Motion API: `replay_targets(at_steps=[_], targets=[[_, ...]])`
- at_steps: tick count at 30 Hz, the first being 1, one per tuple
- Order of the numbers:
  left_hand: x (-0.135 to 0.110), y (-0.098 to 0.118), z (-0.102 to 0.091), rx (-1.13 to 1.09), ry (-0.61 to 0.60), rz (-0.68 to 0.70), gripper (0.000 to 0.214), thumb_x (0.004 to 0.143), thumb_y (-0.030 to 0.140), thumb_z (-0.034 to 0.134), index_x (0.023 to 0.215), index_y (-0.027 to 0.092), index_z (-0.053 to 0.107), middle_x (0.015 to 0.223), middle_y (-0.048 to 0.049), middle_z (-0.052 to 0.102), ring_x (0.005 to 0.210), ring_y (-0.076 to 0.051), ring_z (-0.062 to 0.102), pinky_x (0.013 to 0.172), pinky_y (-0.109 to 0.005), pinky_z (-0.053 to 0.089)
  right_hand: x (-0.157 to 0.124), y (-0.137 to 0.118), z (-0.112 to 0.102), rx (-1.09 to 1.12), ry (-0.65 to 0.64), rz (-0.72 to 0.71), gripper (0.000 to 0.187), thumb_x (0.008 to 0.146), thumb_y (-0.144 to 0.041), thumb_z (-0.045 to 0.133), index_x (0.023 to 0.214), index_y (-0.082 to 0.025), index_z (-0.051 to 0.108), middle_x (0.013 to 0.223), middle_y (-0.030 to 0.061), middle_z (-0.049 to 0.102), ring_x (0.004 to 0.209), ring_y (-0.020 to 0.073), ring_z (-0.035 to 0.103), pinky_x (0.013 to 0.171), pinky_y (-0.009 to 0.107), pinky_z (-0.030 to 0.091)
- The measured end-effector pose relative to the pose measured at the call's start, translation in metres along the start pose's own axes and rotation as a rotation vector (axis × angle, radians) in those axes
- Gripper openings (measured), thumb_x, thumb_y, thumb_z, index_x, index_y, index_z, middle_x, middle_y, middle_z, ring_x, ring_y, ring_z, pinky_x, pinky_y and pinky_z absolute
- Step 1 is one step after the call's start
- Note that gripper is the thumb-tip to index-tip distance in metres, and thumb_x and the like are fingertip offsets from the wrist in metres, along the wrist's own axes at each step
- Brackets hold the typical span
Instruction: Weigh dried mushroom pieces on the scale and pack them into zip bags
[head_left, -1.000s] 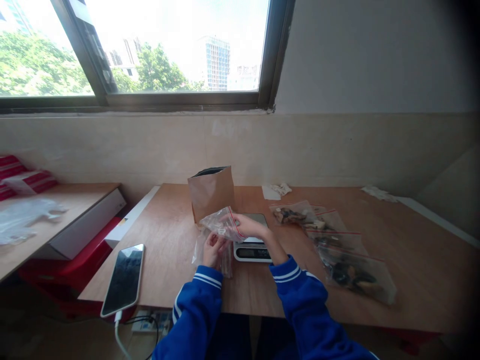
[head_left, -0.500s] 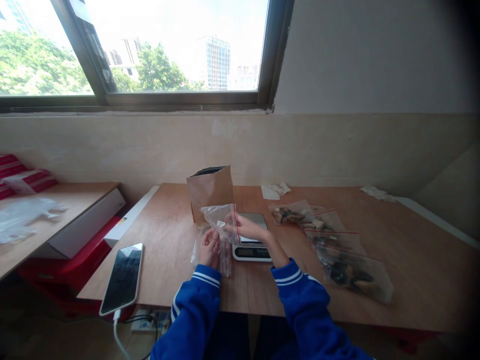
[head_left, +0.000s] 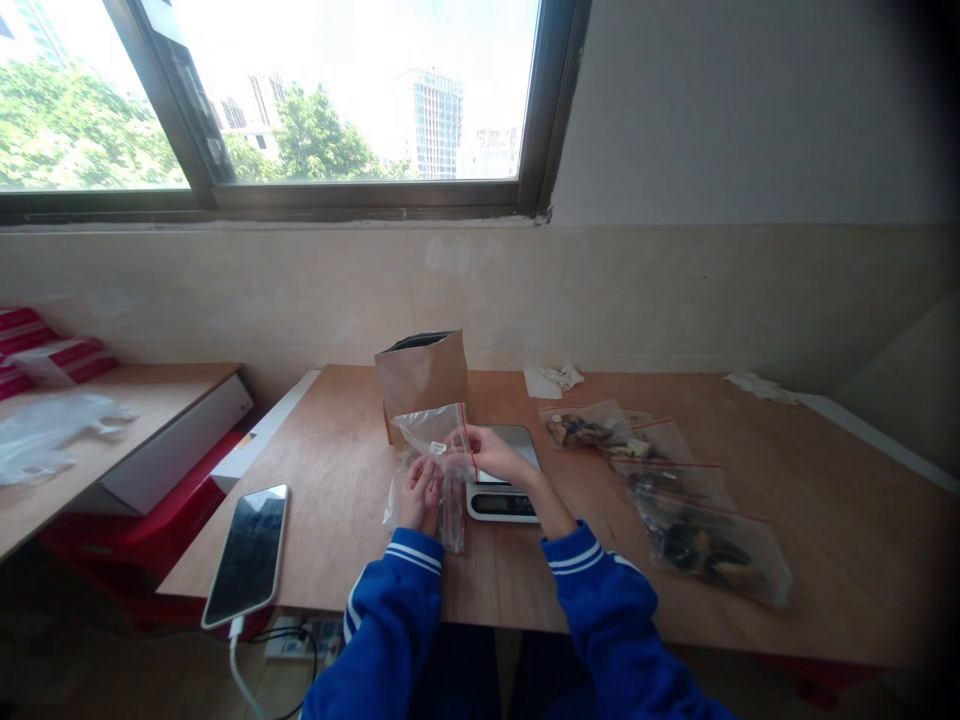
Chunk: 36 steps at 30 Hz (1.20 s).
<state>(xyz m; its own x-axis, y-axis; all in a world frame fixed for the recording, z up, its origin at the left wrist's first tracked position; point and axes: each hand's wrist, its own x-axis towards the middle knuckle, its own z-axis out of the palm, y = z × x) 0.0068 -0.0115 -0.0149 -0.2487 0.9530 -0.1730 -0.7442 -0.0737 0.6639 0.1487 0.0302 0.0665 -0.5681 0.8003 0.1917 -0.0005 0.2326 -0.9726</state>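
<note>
A clear zip-lock bag (head_left: 420, 428) with a red seal line and a small white label is held up in front of the brown paper pouch (head_left: 427, 378). My left hand (head_left: 421, 493) is closed, its fingertips pinching the lower edge of that bag. At the red-lined mouth is my right hand (head_left: 495, 455), fingers curled and showing through the plastic; whether they are inside or behind it I cannot tell. More clear bags (head_left: 453, 520) lie flat under my left hand. Partly below my right hand sits a white digital scale (head_left: 504, 504) with a metal plate.
Several zip-lock bags of dark and pale dried pieces (head_left: 705, 550) lie on the right of the table. A phone (head_left: 247, 555) on a white cable rests near the left front edge. Crumpled whitish scraps (head_left: 562, 377) lie at the back. A side table (head_left: 187, 385) stands left.
The held bag has shifted slightly left and tilted, and my right fingers reach a little further past its red edge. My left hand keeps its pinch. The camera view has moved slightly.
</note>
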Motion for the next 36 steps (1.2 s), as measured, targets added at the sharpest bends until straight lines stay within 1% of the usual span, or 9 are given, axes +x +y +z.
replay_targets(at_steps=[4,10,13,17,21,25,29,32,36], targets=[[-0.002,0.001,0.003,-0.040,-0.001,0.000,0.011,0.074,0.011,0.065,0.084,0.017,0.065,0.087,-0.0021,0.068,0.078,-0.010,0.065,0.075,-0.020,0.051,0.000,0.003,0.002,0.079,0.083,0.055,0.041,0.059,-0.045,0.077,0.083,-0.013,0.067,0.078,0.0037,0.066,0.067,0.0145,0.058,0.063,0.027,0.046],[-0.003,0.004,0.004,-0.063,0.050,0.050,0.015,0.069,0.012,0.072,0.080,0.016,0.063,0.079,0.0013,0.066,0.072,-0.007,0.064,0.069,-0.016,0.050,0.005,0.007,-0.006,0.175,0.344,0.051,0.037,0.057,-0.040,0.080,0.080,-0.014,0.067,0.080,0.0063,0.069,0.073,0.0174,0.063,0.072,0.032,0.051],[-0.003,0.006,0.004,-0.085,0.129,0.010,0.016,0.070,0.009,0.070,0.082,0.016,0.062,0.079,0.0005,0.066,0.065,-0.006,0.062,0.062,-0.015,0.049,0.016,-0.008,-0.016,0.179,0.473,-0.060,0.038,0.061,-0.040,0.077,0.086,-0.014,0.065,0.087,0.0080,0.070,0.079,0.0187,0.065,0.076,0.034,0.052],[-0.002,0.007,0.004,-0.109,0.176,-0.078,0.019,0.072,0.010,0.069,0.089,0.016,0.061,0.074,0.0001,0.064,0.053,-0.005,0.057,0.051,-0.016,0.047,0.049,-0.042,-0.029,0.034,0.662,-0.350,0.030,0.071,-0.038,0.071,0.089,-0.016,0.062,0.094,0.0084,0.069,0.088,0.0185,0.064,0.083,0.034,0.051],[-0.002,0.007,0.003,-0.125,0.183,-0.092,0.016,0.074,0.012,0.068,0.087,0.016,0.059,0.068,0.0023,0.061,0.049,-0.004,0.055,0.046,-0.015,0.044,0.091,-0.064,-0.037,-0.199,0.620,-0.540,0.015,0.080,-0.028,0.062,0.090,-0.018,0.060,0.093,0.0061,0.067,0.087,0.0164,0.064,0.082,0.030,0.050],[-0.001,0.007,0.002,-0.123,0.164,-0.113,0.016,0.073,0.014,0.069,0.086,0.016,0.059,0.066,0.0024,0.061,0.049,-0.005,0.054,0.046,-0.015,0.044,0.115,-0.053,-0.039,-0.415,0.473,-0.497,0.005,0.078,-0.018,0.058,0.083,-0.018,0.059,0.086,0.0036,0.066,0.081,0.0158,0.063,0.076,0.029,0.050],[-0.002,0.009,0.003,-0.128,0.155,-0.124,0.018,0.073,0.015,0.070,0.087,0.016,0.058,0.066,0.0023,0.061,0.049,-0.005,0.054,0.047,-0.015,0.044,0.115,-0.034,-0.036,-0.447,0.394,-0.460,0.008,0.078,-0.015,0.055,0.083,-0.018,0.059,0.085,0.0039,0.065,0.080,0.0158,0.062,0.075,0.028,0.049],[-0.003,0.010,0.004,-0.133,0.157,-0.131,0.017,0.073,0.015,0.069,0.086,0.016,0.058,0.066,0.0027,0.060,0.048,-0.004,0.054,0.046,-0.015,0.043,0.113,-0.038,-0.032,-0.414,0.422,-0.497,0.009,0.080,-0.019,0.054,0.087,-0.018,0.059,0.090,0.0051,0.065,0.084,0.0156,0.062,0.077,0.027,0.048],[-0.003,0.009,0.003,-0.140,0.145,-0.126,0.015,0.073,0.014,0.068,0.084,0.016,0.058,0.065,0.0028,0.060,0.049,-0.004,0.053,0.046,-0.015,0.042,0.124,-0.062,-0.029,-0.364,0.533,-0.544,0.016,0.087,-0.030,0.051,0.099,-0.020,0.055,0.101,0.0056,0.064,0.093,0.0149,0.061,0.084,0.026,0.047]])
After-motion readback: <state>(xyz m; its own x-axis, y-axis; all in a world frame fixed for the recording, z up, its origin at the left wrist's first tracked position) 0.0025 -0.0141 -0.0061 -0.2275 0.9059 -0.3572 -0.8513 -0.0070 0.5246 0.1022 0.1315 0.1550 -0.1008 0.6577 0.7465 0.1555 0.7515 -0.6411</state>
